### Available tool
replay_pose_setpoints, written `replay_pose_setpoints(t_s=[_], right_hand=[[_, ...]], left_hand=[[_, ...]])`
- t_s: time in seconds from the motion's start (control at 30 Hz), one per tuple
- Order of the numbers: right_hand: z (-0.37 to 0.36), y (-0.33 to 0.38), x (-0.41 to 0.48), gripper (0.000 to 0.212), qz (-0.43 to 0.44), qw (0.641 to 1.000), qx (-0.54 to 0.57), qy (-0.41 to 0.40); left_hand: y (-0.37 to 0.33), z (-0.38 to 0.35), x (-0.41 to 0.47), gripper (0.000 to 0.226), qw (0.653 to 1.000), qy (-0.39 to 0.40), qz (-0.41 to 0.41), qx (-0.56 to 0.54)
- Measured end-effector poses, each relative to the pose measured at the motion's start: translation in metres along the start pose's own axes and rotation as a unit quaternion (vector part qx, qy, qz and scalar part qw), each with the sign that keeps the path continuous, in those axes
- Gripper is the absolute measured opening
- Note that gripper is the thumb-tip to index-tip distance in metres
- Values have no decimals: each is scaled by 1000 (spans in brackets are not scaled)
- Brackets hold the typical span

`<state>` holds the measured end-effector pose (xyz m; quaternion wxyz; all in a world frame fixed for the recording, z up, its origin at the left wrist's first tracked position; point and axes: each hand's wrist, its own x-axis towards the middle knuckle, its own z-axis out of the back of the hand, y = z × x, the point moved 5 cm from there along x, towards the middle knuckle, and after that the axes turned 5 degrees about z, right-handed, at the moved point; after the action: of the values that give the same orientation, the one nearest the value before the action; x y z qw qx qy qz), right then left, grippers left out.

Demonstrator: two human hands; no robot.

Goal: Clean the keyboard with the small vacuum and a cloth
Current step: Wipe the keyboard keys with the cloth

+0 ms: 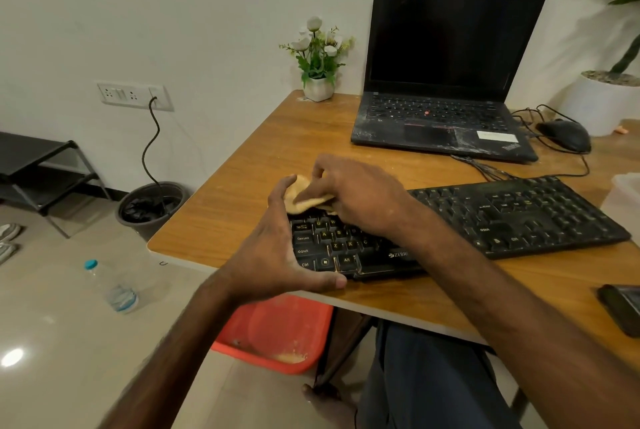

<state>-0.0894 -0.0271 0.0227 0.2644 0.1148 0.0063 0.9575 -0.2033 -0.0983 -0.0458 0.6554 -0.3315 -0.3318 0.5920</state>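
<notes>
A black keyboard [512, 217] lies across the wooden table [263, 141], its left end near the table's front edge. My left hand [273, 248] grips that left end, thumb along the front edge and fingers reaching over the far edge. My right hand [353, 193] holds a small yellowish cloth [301, 198] bunched under its fingers, pressed on the keyboard's top left corner. No vacuum is in view.
A dusty open laptop [446, 82] stands at the back, with a black mouse [566, 134] and cables to its right. A small flower pot [318, 82] sits at the back corner. A phone [623, 307] lies front right. A red tub [277, 335], bottle [114, 290] and bin [149, 206] are on the floor.
</notes>
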Motion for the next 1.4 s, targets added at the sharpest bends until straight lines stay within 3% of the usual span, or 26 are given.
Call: replay_pose_setpoints(t_s=[0.1, 0.27, 0.47, 0.7, 0.97, 1.13, 1.27, 1.33, 1.4], right_hand=[[-4, -6, -6, 34, -12, 999, -11, 31], [1, -23, -10, 38, -79, 997, -22, 7], [-8, 18, -7, 42, 2, 1000, -5, 18], [5, -34, -27, 33, -171, 985, -16, 3], [-9, 28, -8, 43, -114, 993, 29, -12], [-9, 7, -21, 41, -178, 982, 56, 12], [5, -1, -35, 35, -208, 975, 66, -53], [14, -8, -48, 29, -255, 963, 42, -73], [18, -10, -60, 29, -308, 951, -3, -35]], left_hand=[[-3, 0, -1, 145, 1000, 2, -4, 9], [-3, 1, 0, 144, 1000, -9, -1, 23], [-1, 1, -2, 142, 999, -13, 13, 29], [0, 1, 0, 141, 999, -20, 7, 36], [-2, -1, -2, 135, 999, -29, 8, 45], [-2, 0, -2, 138, 999, -27, 9, 41], [-2, 0, -2, 140, 998, -29, 4, 48], [-2, 0, -2, 140, 998, -31, 1, 54], [-2, 0, -1, 139, 998, -33, 0, 62]])
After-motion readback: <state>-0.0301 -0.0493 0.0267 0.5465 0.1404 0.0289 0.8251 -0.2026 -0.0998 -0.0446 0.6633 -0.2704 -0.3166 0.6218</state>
